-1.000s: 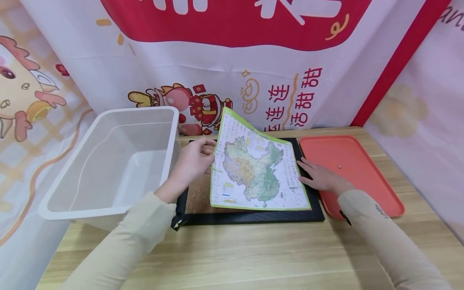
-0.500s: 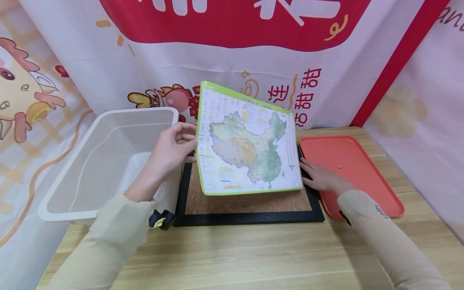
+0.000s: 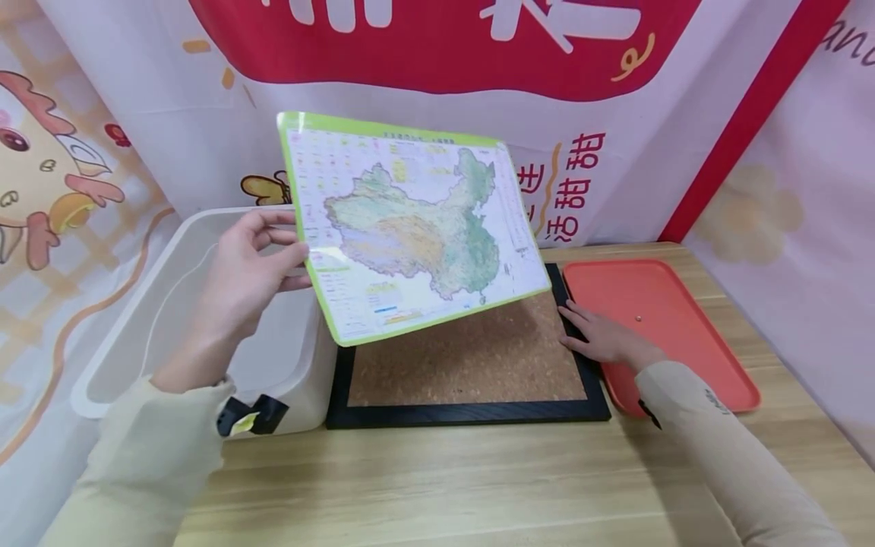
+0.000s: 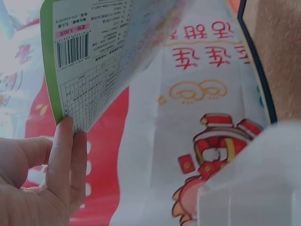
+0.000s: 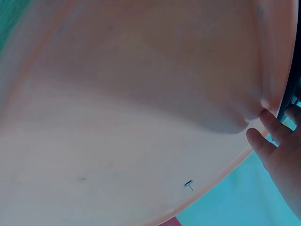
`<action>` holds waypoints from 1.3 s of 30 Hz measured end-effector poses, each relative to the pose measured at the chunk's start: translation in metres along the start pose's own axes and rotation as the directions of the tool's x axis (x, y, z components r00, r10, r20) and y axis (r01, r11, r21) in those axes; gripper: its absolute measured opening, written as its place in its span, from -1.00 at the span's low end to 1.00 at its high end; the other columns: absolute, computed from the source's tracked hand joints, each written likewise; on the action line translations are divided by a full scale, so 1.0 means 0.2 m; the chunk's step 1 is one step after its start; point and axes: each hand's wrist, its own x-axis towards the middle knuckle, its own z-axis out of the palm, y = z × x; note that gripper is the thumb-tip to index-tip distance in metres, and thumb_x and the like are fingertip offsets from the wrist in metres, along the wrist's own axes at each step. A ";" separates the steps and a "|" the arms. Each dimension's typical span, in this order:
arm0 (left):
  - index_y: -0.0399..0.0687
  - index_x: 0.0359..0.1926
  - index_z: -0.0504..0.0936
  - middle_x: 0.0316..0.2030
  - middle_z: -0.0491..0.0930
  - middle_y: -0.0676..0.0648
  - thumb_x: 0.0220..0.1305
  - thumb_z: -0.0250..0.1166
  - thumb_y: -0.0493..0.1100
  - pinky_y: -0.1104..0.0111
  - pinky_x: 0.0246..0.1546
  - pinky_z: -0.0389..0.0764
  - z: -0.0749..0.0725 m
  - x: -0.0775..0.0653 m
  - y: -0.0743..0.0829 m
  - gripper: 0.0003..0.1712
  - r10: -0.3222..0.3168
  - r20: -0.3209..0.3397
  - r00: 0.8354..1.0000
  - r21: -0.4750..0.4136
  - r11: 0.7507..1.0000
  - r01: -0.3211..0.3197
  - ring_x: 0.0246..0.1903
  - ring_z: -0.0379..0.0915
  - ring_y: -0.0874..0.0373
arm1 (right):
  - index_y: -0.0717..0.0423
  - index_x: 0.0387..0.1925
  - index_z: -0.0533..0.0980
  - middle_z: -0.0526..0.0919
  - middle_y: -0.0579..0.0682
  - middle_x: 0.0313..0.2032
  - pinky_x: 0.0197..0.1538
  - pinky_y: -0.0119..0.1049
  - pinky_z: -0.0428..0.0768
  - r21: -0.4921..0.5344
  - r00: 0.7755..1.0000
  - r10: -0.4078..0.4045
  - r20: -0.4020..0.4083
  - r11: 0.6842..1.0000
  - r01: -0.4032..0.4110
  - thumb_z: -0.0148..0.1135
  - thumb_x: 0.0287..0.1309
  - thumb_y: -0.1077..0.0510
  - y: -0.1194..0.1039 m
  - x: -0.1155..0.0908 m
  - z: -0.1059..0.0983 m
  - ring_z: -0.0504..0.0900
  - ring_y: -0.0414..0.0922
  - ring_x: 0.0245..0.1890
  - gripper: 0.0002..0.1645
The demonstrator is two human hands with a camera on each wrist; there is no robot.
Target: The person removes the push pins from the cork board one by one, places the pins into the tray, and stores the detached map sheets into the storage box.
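My left hand (image 3: 239, 273) pinches the left edge of a green-bordered map sheet (image 3: 410, 228), its thumb on the printed face. The map is raised and tilted over a black-framed cork board (image 3: 465, 365), its lower edge overlapping the white bin in the head view. The left wrist view shows the printed back of the map (image 4: 89, 61), with a barcode and a table, between thumb and fingers. My right hand (image 3: 604, 334) lies with extended fingers on the right side of the board's black frame, next to the red tray (image 3: 683, 334).
A white plastic bin (image 3: 130, 342) stands left of the board, close behind my left wrist. A single thumbtack (image 5: 188, 183) lies on the red tray. A printed cloth (image 3: 437, 45) hangs behind the wooden table (image 3: 437, 486).
My left hand has lifted the map up and to the left, off the cork board, baring most of the cork. The right hand has stayed on the frame.
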 end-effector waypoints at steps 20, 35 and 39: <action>0.13 -0.07 0.33 -0.24 0.43 0.10 0.26 0.13 -0.46 0.56 -0.58 0.60 -0.49 -0.06 -0.19 -0.60 0.051 -0.236 0.970 -0.212 0.972 -0.103 -0.36 0.52 0.43 | 0.08 0.49 -0.05 -0.10 0.23 0.50 0.37 0.29 0.13 -0.014 1.000 0.020 0.004 1.000 -0.020 -0.13 0.31 -0.37 0.01 0.02 0.02 0.06 0.32 0.42 -0.05; 0.19 0.03 0.34 -0.17 0.45 0.23 0.28 0.13 -0.43 0.63 -0.55 0.58 -0.88 -0.09 -0.63 -0.55 0.062 -0.321 0.945 -0.263 0.953 -0.152 -0.40 0.56 0.55 | 0.10 0.49 -0.05 -0.10 0.25 0.49 0.37 0.28 0.12 0.003 1.000 0.009 0.012 1.000 -0.009 -0.12 0.32 -0.35 0.00 0.02 0.02 0.05 0.32 0.42 -0.05; 0.26 0.23 0.25 -0.13 0.37 0.37 0.38 -0.02 -0.39 0.71 -0.50 0.55 -0.94 -0.12 -0.70 -0.46 0.098 -0.337 0.936 0.079 0.994 -0.076 -0.30 0.43 0.69 | 0.10 0.49 -0.05 -0.10 0.25 0.49 0.38 0.29 0.11 0.020 1.000 0.000 0.003 1.000 0.000 -0.10 0.33 -0.32 0.00 0.01 0.02 0.04 0.32 0.43 -0.07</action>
